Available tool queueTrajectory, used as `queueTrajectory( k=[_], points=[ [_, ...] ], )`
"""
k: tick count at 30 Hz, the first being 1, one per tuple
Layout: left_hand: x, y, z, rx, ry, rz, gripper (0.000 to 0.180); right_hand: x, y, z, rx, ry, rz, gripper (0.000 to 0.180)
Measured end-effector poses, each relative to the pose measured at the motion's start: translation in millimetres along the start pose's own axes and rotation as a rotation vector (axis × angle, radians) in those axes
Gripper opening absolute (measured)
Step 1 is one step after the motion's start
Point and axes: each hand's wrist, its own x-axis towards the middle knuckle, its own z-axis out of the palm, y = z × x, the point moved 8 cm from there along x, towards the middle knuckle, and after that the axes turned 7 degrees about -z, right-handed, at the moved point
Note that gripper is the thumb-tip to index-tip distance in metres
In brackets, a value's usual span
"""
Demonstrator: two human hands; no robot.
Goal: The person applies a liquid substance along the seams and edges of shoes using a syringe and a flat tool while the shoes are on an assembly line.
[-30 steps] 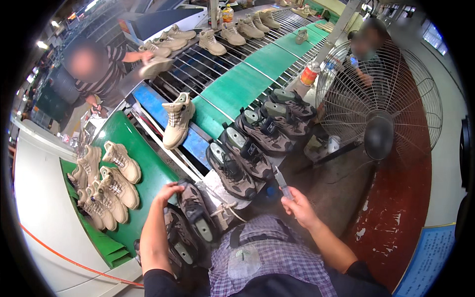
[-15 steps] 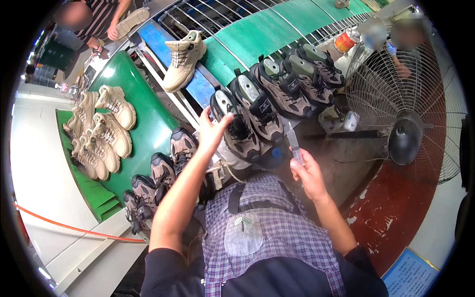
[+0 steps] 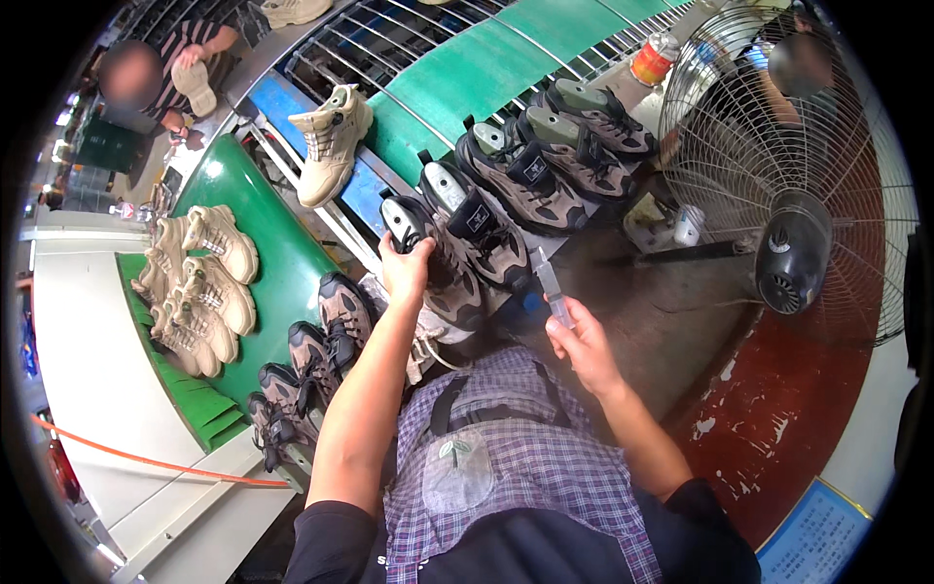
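Note:
My left hand (image 3: pixel 406 268) is closed round the heel end of the nearest brown-and-black sneaker (image 3: pixel 457 297), its thumb and fingers at the collar beside a grey shoe last (image 3: pixel 400 220). My right hand (image 3: pixel 582 343) grips a slim, translucent, syringe-like tool (image 3: pixel 552 290), narrow tip pointing up and away from me. That tip is apart from the shoes. Beyond the held sneaker, more sneakers of the same kind stand in a row with lasts inside, among them one with a black tongue (image 3: pixel 479 222).
Beige boots (image 3: pixel 219 292) and brown sneakers (image 3: pixel 311 350) sit along the green chute (image 3: pixel 243 185) at left. One beige boot (image 3: pixel 331 146) stands on a blue rail. A caged fan (image 3: pixel 798 243) is at right, near an orange can (image 3: pixel 654 60). Another person (image 3: pixel 195 49) holds a shoe.
My left hand has closed on the nearest sneaker's heel, where it was open beside it. The view has shifted slightly. My right hand still holds the tool.

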Motion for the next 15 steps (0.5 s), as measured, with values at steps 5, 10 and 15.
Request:
queueTrajectory(
  k=[5, 10, 15],
  points=[
    [34.0, -55.3, -8.2, -0.328, -0.174, -0.008, 0.089, 3.0, 4.1, 7.4, 0.025, -0.038, -0.028, 0.042],
    [15.2, -53.3, -44.6, -0.545, -0.245, -0.195, 0.050, 3.0, -6.9, -0.5, -0.008, -0.018, -0.084, 0.043],
    [12.2, -54.1, -51.3, -0.652, -0.269, -0.323, 0.055, 5.4, 2.9, -5.3, -0.017, -0.023, -0.108, 0.044]
  ],
)
